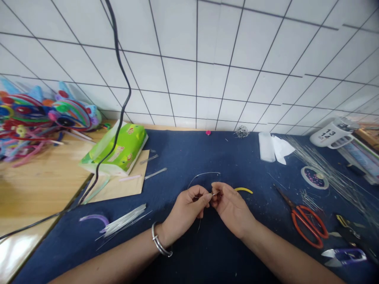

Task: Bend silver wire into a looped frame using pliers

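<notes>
Over the middle of the dark blue cloth, my two hands meet at the fingertips. My left hand, with a silver bangle at its wrist, pinches a thin wire that arcs up behind the fingers. Facing it, my right hand has its fingers curled in a pinch at a short shiny piece of the wire between the hands. The exact point where the fingers grip is partly hidden. A curved yellow strip lies just behind my right hand.
Red-handled scissors and purple thread snips lie at right. Long wires spread near a white mug. Cut wires lie at left, below a green tissue pack. A black cable hangs down across the left side.
</notes>
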A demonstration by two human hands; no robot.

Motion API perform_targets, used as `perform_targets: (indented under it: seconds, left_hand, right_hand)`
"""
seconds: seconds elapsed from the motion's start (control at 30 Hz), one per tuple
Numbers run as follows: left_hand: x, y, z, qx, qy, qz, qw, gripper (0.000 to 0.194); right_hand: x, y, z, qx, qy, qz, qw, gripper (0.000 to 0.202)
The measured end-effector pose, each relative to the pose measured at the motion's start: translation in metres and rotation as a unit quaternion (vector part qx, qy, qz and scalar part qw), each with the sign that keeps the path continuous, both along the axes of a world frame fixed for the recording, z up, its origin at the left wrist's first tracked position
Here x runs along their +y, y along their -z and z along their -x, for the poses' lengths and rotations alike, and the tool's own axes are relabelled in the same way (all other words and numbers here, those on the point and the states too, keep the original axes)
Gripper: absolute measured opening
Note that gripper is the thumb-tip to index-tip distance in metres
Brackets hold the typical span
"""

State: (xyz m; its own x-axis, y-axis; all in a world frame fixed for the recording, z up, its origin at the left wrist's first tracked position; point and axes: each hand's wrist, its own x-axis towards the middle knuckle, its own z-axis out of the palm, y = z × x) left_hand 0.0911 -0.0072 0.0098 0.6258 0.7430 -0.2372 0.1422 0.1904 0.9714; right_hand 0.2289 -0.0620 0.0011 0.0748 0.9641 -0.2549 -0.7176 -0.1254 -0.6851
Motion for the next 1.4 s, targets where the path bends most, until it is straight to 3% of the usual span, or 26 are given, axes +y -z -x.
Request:
perform_targets:
  seconds: [0.6,1.0,1.4]
  left_hand:
    - [0.002,0.003,-0.001,-0.038,0.041,0.020,0.998,0.019]
    - [0.002,0.000,0.001,0.035,0.047,0.005,0.998,0.019]
    - [0.002,0.003,0.001,0.062,0.040,-0.025,0.997,0.013]
  right_hand:
    - [0.001,0.002,0.000,0.001,-0.001,-0.008,1.000,0.014]
    - [0.003,0.002,-0.006,-0.010,0.012,-0.025,1.000,0.015]
    - [0.010,-0.012,-0.018,0.085,0.009,-0.031,0.996,0.041]
